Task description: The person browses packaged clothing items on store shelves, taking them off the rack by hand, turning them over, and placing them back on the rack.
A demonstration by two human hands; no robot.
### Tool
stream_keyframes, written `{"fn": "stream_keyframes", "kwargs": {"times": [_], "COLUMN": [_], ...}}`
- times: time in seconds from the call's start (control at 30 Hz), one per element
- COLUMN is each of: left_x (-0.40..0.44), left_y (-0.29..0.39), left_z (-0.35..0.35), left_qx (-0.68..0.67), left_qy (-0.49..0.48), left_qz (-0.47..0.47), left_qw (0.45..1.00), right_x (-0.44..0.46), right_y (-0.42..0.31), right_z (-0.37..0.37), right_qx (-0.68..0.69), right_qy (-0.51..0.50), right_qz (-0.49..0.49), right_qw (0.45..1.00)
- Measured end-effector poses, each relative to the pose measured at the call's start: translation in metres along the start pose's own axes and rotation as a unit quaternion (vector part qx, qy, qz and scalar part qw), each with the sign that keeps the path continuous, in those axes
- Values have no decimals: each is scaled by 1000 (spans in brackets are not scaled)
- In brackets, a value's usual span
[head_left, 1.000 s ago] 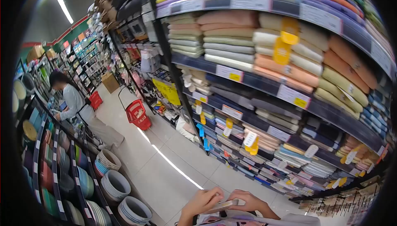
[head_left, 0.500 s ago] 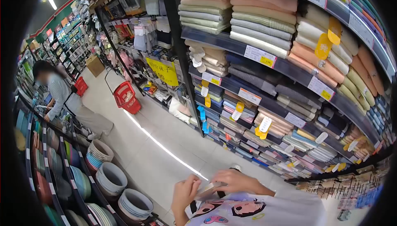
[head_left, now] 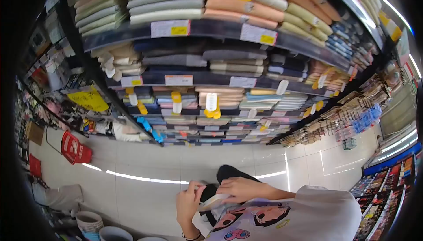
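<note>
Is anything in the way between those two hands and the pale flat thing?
Nothing visible is. The right hand holds the pale flat object, and the left hand is close beside it; whether the left touches it is unclear.

Folded towels (head_left: 166, 6) look like soft, matt cloth, stacked above price labels (head_left: 170, 28) of seemingly smooth paper. The floor (head_left: 150, 201) is glossy tile — streaked with reflections; the basket (head_left: 76, 149), plastic; the T-shirt (head_left: 315, 210), matt printed cloth. The pale held piece (head_left: 214, 202) looks smooth — material unclear.

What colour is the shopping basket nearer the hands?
The basket is red, best seen in the head view.
</note>
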State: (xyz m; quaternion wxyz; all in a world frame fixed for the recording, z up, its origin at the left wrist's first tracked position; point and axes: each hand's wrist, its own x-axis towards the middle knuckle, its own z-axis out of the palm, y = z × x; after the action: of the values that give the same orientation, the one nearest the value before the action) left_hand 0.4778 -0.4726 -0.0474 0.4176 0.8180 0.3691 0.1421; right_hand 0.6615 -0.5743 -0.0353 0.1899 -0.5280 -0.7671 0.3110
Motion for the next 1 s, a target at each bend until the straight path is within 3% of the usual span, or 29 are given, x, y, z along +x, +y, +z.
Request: {"fn": "stream_keyframes", "kwargs": {"times": [0.17,0.3,0.37,0.43,0.57,0.63,0.7,0.8,0.87,0.93,1.0], "left_x": [-7,-4,2,11,22,25,18,5,-7,-20,-29], "left_y": [21,34,44,74,142,178,201,240,279,309,317], "left_z": [14,40,67,99,168,208,246,290,295,297,301], "left_qx": [-11,-28,-5,164,180,225,230,240,245,251,219], "left_qy": [36,-37,-62,-90,-182,-215,-245,-303,-337,-369,-427], "left_qz": [10,-7,55,118,182,186,258,273,286,290,348], "left_qw": [999,999,997,975,949,932,906,881,863,847,805], "right_x": [-25,-70,-103,-144,-233,-281,-321,-374,-400,-427,-448], "right_y": [-3,3,9,10,23,32,38,29,10,-6,-2], "right_z": [-7,-8,-5,-13,2,6,18,22,22,24,43], "right_qx": [-15,-19,-11,-15,-18,20,11,2,17,84,78], "right_qy": [-10,66,62,98,183,204,253,307,331,400,452], "right_qz": [13,21,46,68,107,193,213,263,292,354,340], "right_qw": [1000,997,997,993,977,960,944,915,897,841,821]}}
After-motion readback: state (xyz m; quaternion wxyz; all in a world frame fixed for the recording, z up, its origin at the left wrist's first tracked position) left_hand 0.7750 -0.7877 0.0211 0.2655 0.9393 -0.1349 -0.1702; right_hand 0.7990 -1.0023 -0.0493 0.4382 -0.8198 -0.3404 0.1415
